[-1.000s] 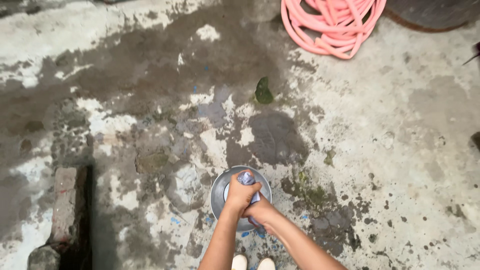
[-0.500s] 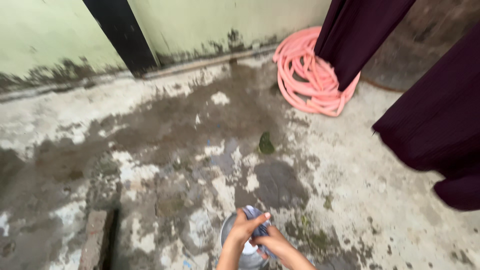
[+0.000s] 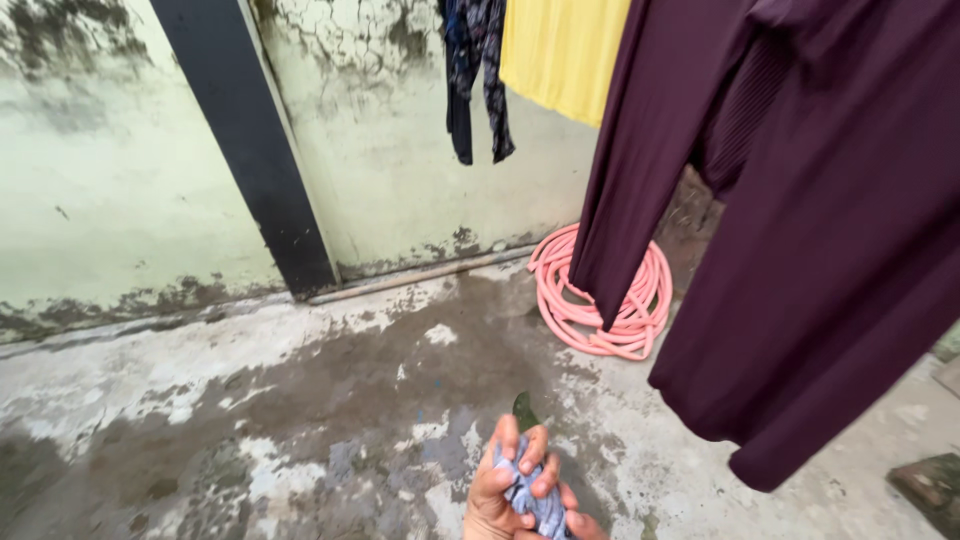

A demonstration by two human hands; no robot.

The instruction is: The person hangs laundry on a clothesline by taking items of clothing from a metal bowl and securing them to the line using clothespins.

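View tilted up since 0.5 s ago: steel bowl gone from frame. Left hand (image 3: 497, 490) grip closed on wrung bluish cloth (image 3: 530, 495); right hand (image 3: 583, 524) barely visible at 5 o'clock, grip unclear. Maroon garment (image 3: 810, 230) now fills 3 o'clock.

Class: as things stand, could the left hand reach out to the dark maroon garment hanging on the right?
Probably yes: the left hand grips a wet cloth, but open air separates it from the maroon garment hanging nearby.

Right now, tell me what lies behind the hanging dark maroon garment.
Behind the dark maroon garment, a coiled pink hose lies on the wet concrete floor; its right part is hidden by the cloth.
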